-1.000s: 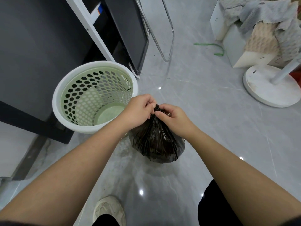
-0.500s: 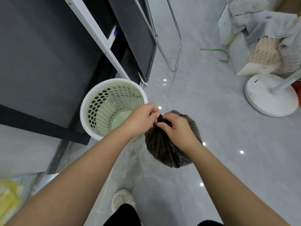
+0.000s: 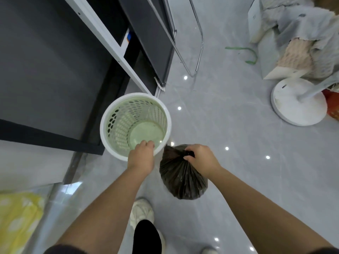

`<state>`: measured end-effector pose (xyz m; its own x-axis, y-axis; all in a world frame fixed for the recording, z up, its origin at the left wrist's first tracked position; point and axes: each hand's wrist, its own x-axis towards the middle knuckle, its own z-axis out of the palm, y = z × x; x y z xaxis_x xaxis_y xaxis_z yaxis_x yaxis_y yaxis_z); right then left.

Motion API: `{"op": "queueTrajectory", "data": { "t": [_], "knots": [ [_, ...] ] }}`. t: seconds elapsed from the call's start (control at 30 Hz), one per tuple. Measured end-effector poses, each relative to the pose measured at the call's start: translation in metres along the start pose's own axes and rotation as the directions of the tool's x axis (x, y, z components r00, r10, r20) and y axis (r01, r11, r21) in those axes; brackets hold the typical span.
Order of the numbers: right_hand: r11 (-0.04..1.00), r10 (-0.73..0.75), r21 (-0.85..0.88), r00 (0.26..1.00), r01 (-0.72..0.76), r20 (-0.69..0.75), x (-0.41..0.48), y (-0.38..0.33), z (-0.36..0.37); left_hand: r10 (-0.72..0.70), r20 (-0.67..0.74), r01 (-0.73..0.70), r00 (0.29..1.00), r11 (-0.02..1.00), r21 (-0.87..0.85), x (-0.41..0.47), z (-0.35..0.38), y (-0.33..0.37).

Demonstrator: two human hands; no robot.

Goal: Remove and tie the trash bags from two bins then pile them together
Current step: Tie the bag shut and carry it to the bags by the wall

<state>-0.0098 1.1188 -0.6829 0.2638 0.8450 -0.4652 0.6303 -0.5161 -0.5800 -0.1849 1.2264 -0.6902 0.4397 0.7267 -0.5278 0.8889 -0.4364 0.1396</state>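
So the bin (image 3: pixel 135 125) is a round pale green plastic basket with a thick white rim and oval holes punched all around the wall, and there's nothing in it, you can see straight down to its smooth solid bottom. It stands upright on the glossy grey tile floor (image 3: pixel 229 125), right against a dark cabinet (image 3: pixel 45 70) with a white frame. The black trash bag (image 3: pixel 181 178) is out of the bin, just beside it on the right. It's thin crinkly plastic, pleated where it's gathered at the neck, bulging and rounded lower down, so kind of a teardrop with the narrow end up and the long axis running from the neck toward the floor. What's inside is hidden. The right hand (image 3: pixel 200 159) is closed tight around the bunched neck. The left hand (image 3: pixel 142 156) holds nothing, fingers loosely curled over the near rim of the bin; can't tell if it touches. A white shoe (image 3: pixel 141 211) shows below.
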Motion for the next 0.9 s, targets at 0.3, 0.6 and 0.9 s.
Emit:
{"op": "queueTrajectory", "data": {
  "t": [0.3, 0.6, 0.9],
  "knots": [
    [0.996, 0.084, 0.006, 0.996, -0.084, 0.017, 0.038, 0.011, 0.027, -0.005, 0.065, -0.022, 0.998, 0.912, 0.409, 0.029, 0.038, -0.029],
    [0.985, 0.157, -0.076, 0.987, -0.155, 0.028, 0.062, -0.001, 0.036, -0.028, 0.045, 0.002, 0.999, 0.874, 0.487, 0.039, 0.021, -0.060],
    [0.970, 0.223, -0.106, 0.974, -0.219, 0.028, 0.058, -0.009, 0.031, -0.016, 0.010, 0.011, 1.000, 0.925, 0.381, 0.038, 0.019, -0.070]
  ]
}}
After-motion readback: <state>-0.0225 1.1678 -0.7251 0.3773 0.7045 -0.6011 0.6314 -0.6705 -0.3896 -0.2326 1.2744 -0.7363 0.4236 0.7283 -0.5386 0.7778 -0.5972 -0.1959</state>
